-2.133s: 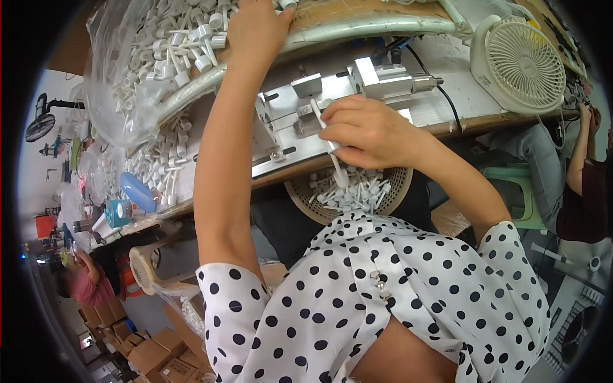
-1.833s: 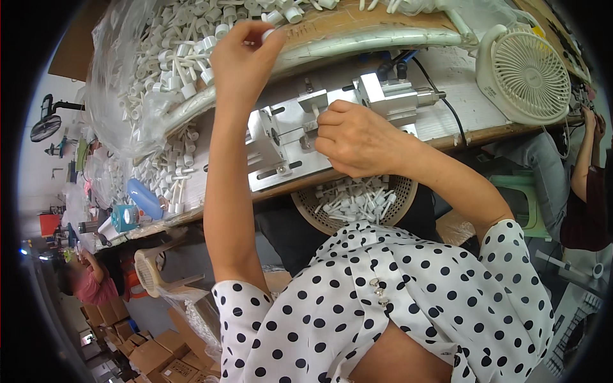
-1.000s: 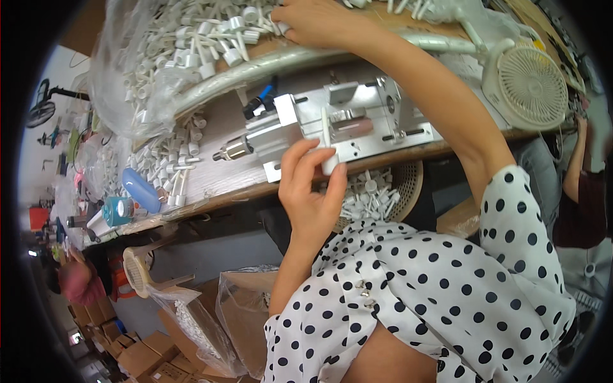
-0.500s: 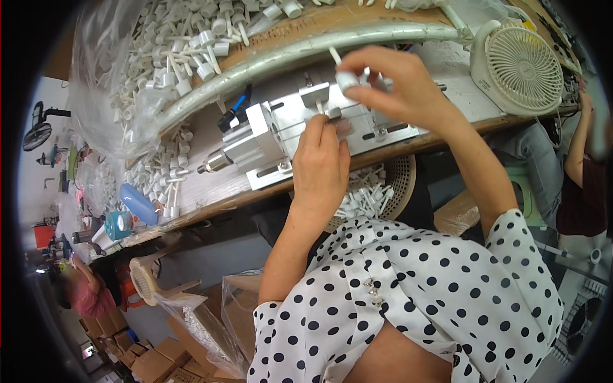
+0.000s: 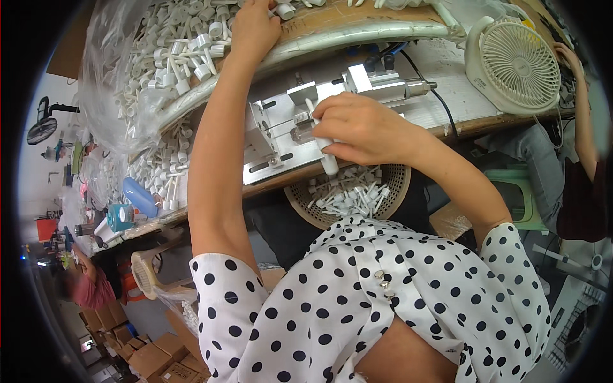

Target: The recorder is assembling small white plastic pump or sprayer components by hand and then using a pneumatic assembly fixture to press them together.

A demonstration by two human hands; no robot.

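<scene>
My left hand [image 5: 255, 32] reaches to the far edge of a heap of white plastic caps with stems [image 5: 185, 54]; its fingertips are cut off by the upper edge of the picture. My right hand [image 5: 361, 131] is closed over the front of a metal clamping fixture [image 5: 274, 137]. A white stemmed cap [image 5: 327, 165] is at its fingers: a thin white end shows above them, a thicker white part below, over the bench edge. Whether these are one piece or two, I cannot tell. Below sits a round perforated basket [image 5: 399, 198] with several similar white pieces [image 5: 354, 195] inside.
A white fan [image 5: 514, 67] stands at the bench's right. A plastic-wrapped tube [image 5: 370, 32] curves behind the fixture, along the heap. More white pieces, a blue plastic piece [image 5: 139, 196] and a teal object [image 5: 119, 218] are at left. Another person's arm [image 5: 582, 121] shows at right.
My left hand has left the fixture and stretched out to the heap. My right hand has come down to the fixture's front edge. The fixture's right-hand block is now uncovered.
</scene>
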